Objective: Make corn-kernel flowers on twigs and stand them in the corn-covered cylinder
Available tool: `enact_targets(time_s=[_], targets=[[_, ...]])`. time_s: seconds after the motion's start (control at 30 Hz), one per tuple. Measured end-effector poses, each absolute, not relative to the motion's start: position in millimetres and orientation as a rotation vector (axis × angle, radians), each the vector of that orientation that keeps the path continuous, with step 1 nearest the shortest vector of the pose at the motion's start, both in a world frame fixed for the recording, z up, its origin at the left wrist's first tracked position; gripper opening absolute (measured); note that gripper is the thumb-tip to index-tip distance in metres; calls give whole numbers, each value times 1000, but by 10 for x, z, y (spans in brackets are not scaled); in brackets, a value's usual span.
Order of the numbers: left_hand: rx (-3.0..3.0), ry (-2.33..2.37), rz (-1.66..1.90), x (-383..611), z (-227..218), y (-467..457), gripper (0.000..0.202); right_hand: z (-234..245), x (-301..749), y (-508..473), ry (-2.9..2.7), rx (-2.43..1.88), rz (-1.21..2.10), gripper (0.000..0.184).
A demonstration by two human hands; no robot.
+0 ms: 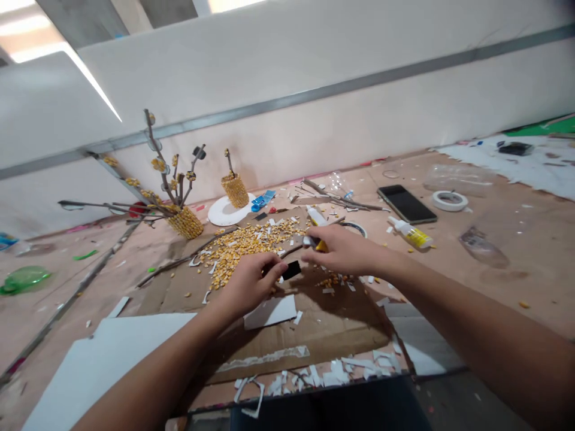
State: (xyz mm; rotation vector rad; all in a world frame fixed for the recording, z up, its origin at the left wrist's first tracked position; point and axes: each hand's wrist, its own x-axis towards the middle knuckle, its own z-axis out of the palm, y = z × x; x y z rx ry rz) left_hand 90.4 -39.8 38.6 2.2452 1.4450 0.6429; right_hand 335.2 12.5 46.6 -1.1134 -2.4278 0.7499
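My left hand (pixel 251 281) is closed, with thumb and fingers pinching a small flat black piece (pixel 291 270) above the cardboard sheet (pixel 350 323). My right hand (pixel 339 246) curls around a small yellow-and-grey tool (pixel 320 245), just right of the black piece. Its exact kind is hard to make out. Loose corn kernels (pixel 238 248) lie heaped beyond my left hand. Beneath both hands is a piece of white card (pixel 272 311). A white glue bottle (pixel 317 215) lies just past my right hand, close to a thin twig (pixel 294 248).
Kernel-covered pots, one with branches (pixel 186 222) and one on a white disc (pixel 215 212), stand at the back left. On the right lie a phone (pixel 406 202), a tape roll (pixel 449 200) and a yellow-labelled glue bottle (pixel 413 233). Paper scraps (pixel 332 372) line the front edge.
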Motion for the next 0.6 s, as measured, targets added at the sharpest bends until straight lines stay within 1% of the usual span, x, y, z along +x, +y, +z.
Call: enact_targets(time_s=[0.1, 0.17, 0.23, 0.3, 0.33, 0.37, 0.43, 0.5, 0.6], targets=[[2249, 1439, 689, 920, 377, -452, 25, 450, 3298, 91, -2477, -935, 866, 15], [2248, 1438, 684, 895, 384, -457, 24, 427, 3272, 78, -2481, -859, 866, 8], [2228, 1501, 684, 831, 421, -376, 28, 402, 3262, 70, -2485, -799, 819, 7], [2180, 1656, 708, 738, 493, -177, 40, 376, 3254, 54, -2503, -738, 755, 6], [2150, 1752, 718, 689, 538, -35, 46, 363, 3247, 39, -2519, -709, 722, 9], [2120, 1840, 698, 646, 584, 123, 43, 350, 3234, 20, -2537, -683, 688, 12], [2064, 2000, 631, 591, 662, 451, 30, 326, 3196, -30, -2580, -631, 631, 18], [2019, 2100, 544, 594, 696, 728, 37, 307, 3150, -82, -2618, -580, 588, 17], [1986, 2152, 457, 683, 672, 1015, 38, 293, 3086, -145, -2664, -511, 558, 9]])
